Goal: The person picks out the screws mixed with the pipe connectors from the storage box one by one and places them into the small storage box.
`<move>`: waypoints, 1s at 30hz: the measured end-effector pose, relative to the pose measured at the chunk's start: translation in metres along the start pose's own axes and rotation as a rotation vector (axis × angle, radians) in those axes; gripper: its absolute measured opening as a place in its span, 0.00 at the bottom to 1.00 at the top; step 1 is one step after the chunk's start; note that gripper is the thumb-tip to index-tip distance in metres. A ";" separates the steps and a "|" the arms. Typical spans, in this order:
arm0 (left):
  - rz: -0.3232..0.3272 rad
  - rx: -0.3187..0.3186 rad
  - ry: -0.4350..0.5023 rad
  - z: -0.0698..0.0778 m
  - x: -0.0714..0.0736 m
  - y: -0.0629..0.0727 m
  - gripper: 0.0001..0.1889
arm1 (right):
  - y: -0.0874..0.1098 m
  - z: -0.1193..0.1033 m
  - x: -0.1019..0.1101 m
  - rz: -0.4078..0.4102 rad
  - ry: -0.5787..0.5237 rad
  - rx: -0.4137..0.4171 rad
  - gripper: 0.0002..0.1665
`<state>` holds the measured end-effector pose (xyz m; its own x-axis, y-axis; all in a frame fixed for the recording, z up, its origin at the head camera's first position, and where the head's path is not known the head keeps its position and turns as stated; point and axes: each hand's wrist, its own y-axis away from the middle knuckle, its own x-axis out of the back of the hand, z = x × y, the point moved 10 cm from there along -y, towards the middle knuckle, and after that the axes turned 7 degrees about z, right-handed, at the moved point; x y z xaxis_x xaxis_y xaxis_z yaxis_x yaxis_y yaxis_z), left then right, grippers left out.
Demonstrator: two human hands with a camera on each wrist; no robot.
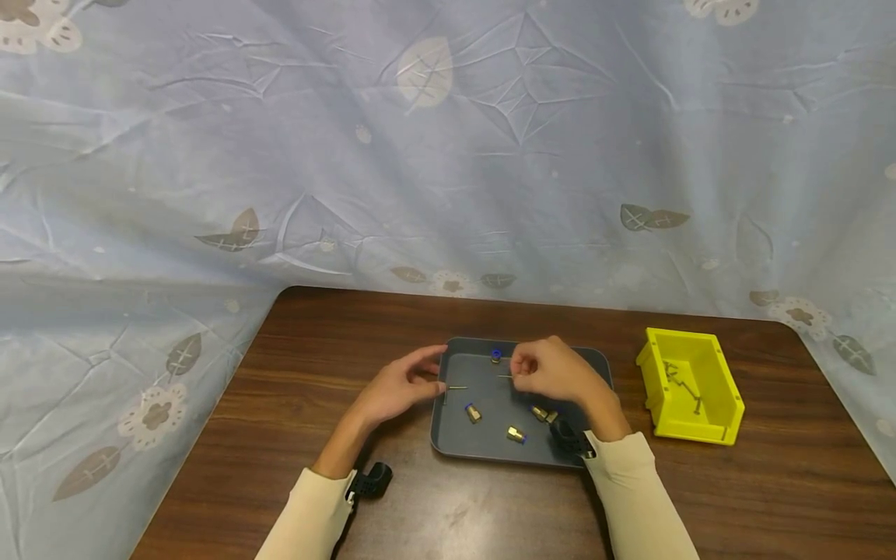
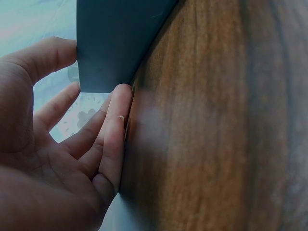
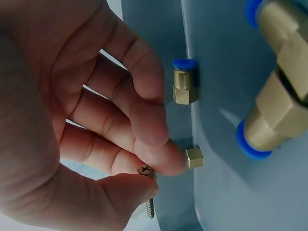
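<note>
My right hand (image 1: pixel 553 372) is over the grey tray (image 1: pixel 483 447), pinching a Phillips-head screw (image 3: pixel 150 207) between thumb and fingertips. Its recessed head points up in the right wrist view. My left hand (image 1: pixel 392 391) rests at the tray's left edge. In the left wrist view its thumb meets the tray wall (image 2: pixel 115 43), with the thumb tip hidden behind it, and the fingers extend along the table by the tray's base. Another screw (image 1: pixel 457 387) lies by the left thumb. Brass push-fit fittings with blue collars, including one fitting (image 1: pixel 473 412) near the left hand, lie in the tray.
A yellow bin (image 1: pixel 693 432) with several screws (image 1: pixel 677 377) in it stands right of the tray on the brown wooden table (image 1: pixel 336 334). A patterned cloth (image 1: pixel 448 171) hangs behind the table. One fitting (image 1: pixel 516 434) lies near the tray's front edge.
</note>
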<state>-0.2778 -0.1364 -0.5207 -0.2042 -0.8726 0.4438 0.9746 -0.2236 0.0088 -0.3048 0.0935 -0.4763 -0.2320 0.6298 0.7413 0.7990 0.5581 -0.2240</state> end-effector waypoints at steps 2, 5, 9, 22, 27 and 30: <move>0.000 -0.003 -0.001 0.001 0.000 0.000 0.37 | 0.002 0.001 0.002 0.005 -0.010 0.002 0.05; 0.000 -0.001 -0.001 0.001 0.000 -0.002 0.37 | 0.005 0.002 0.003 -0.001 -0.030 -0.009 0.04; -0.001 -0.001 0.000 0.002 0.000 -0.002 0.37 | 0.007 0.003 0.005 -0.010 -0.044 -0.025 0.03; -0.005 0.007 -0.009 0.004 0.000 -0.002 0.37 | 0.015 -0.004 0.018 0.024 -0.050 -0.013 0.06; -0.010 0.013 -0.010 0.002 -0.001 -0.002 0.37 | 0.018 -0.004 0.023 0.040 -0.036 -0.023 0.07; -0.006 0.021 -0.010 0.000 0.000 -0.001 0.37 | 0.020 -0.001 0.025 0.039 -0.037 -0.038 0.07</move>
<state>-0.2787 -0.1361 -0.5204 -0.2096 -0.8666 0.4528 0.9750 -0.2201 0.0301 -0.2944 0.1201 -0.4617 -0.2196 0.6707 0.7084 0.8283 0.5119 -0.2279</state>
